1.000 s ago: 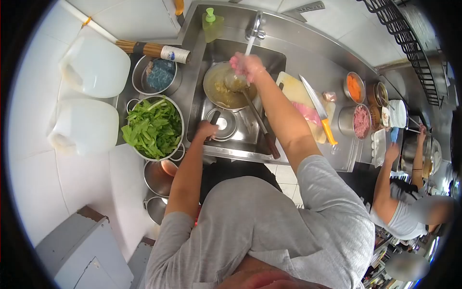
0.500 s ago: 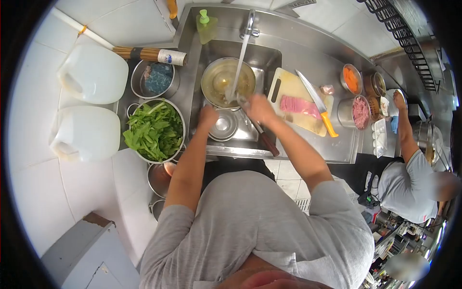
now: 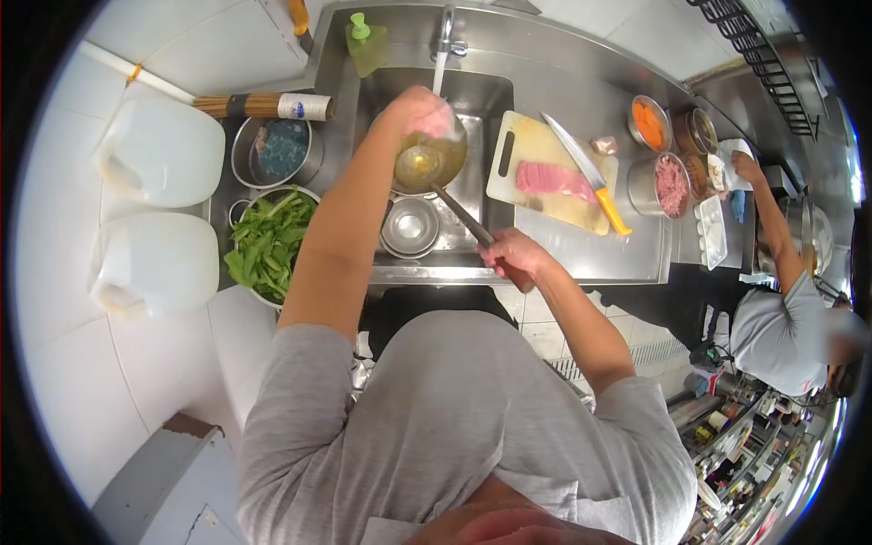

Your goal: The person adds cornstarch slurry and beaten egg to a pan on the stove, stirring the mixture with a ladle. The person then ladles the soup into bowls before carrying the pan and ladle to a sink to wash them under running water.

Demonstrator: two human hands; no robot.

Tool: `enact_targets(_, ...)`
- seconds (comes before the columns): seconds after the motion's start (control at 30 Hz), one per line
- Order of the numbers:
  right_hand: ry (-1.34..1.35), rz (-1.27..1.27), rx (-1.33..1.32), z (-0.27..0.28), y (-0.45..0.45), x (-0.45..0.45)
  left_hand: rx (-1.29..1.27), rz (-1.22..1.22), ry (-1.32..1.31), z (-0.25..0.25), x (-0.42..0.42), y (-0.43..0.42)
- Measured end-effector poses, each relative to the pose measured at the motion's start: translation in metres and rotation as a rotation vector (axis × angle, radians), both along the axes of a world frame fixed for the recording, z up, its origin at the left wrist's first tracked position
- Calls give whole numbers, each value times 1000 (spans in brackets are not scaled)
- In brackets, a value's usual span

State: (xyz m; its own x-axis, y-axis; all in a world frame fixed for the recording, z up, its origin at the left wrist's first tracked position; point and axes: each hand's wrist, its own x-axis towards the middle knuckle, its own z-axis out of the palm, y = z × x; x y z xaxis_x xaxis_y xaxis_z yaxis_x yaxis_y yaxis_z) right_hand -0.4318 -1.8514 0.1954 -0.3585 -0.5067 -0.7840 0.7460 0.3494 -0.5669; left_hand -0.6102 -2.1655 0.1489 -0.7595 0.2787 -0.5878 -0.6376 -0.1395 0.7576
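Observation:
My right hand [image 3: 514, 254] is closed around the dark handle of a ladle [image 3: 461, 214]. The ladle's round head rests within a metal bowl [image 3: 457, 162] of cloudy yellowish liquid in the sink [image 3: 497, 91]. Over the far part of that bowl, my left hand [image 3: 422, 113] is under the water running from the tap [image 3: 445, 41]; splash and blur hide its fingers. Small stacked metal dishes [image 3: 411, 227] sit just below the bowl, near the front of the sink.
Right of the sink, a cutting board [image 3: 504, 186] bears pink sliced meat [image 3: 549, 179] and a yellow-handled knife [image 3: 595, 186]. A pot of leafy greens [image 3: 272, 238] stands left. Containers of carrot [image 3: 649, 124] and minced meat [image 3: 670, 186] stand right; a co-worker's arm [image 3: 772, 213] reaches beyond them.
My left hand has moved from the bowl's near rim up under the running water. My right hand has come back from the bowl's right side and now grips the ladle handle.

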Motion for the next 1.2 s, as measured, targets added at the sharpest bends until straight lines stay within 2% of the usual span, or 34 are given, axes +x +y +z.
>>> enact_targets(0.03, -10, -24, -12, 10, 5, 4, -91, -59, -4, 6, 0, -1)
enact_targets(0.13, -30, -104, -41, 40, 12, 12, -235, -2, -23, 16, 1, -1)
enact_targets(0.37, 49, -74, -16, 72, 11, 9, -259, -7, 10, 27, -4, -11)
enact_targets(0.53, 153, 31, 53, 81, 17, 10, -296, -61, 31, 32, -3, -16)
enact_targets(0.73, 171, 39, 44, 86, 20, 12, -298, -41, 28, 35, -3, -15)
enact_targets(0.83, 283, 204, 150, 88, 25, 12, -305, -25, 22, 32, -4, -12)
enact_targets(0.93, 1045, 566, 455, 89, 37, 32, -276, 52, 104, 33, 1, -4)
enact_targets(1.03, 1241, 693, 631, 91, 52, 44, -634, -96, 266, 17, -12, -5)
enact_targets(1.07, 1227, 752, 690, 94, 57, 45, -711, -137, 332, 20, -12, -1)
enact_targets(1.2, 1367, 705, 717, 112, 73, 50, -953, -316, 588, 21, 5, 26)
